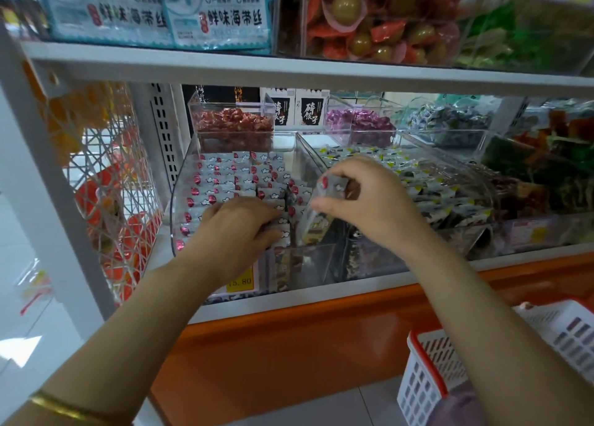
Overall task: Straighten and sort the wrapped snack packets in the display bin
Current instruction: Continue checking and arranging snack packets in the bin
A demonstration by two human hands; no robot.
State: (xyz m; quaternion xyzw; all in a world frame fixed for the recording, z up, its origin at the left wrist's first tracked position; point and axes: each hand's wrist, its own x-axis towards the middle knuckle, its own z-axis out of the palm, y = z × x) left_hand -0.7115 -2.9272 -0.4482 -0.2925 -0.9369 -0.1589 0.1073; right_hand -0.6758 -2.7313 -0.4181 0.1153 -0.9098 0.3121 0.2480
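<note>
The display bin (178, 184), a clear tub at the left end of the shelf (289, 300), holds the snack packets (225, 181): white wrappers with red marks, stood on edge in about seven neat rows from back wall to front, too many and too overlapped to count singly. The rows look tidy along the left wall and looser at the front right corner, where dark gaps show. One loose packet (332, 184) is pinched between thumb and fingertips of the right hand (366, 200), lifted above the bin's right wall. The left hand (238, 229) lies palm down at the front right corner, fingers bent over a few packets as if holding the row back. The step appears to be slotting this single packet in; next it needs turning to match its neighbours and sliding into the gap beside the left fingers. Just right sits one neighbouring bin (424, 184) of yellow-and-black packets; one price label (239, 282) fronts the bin.
</note>
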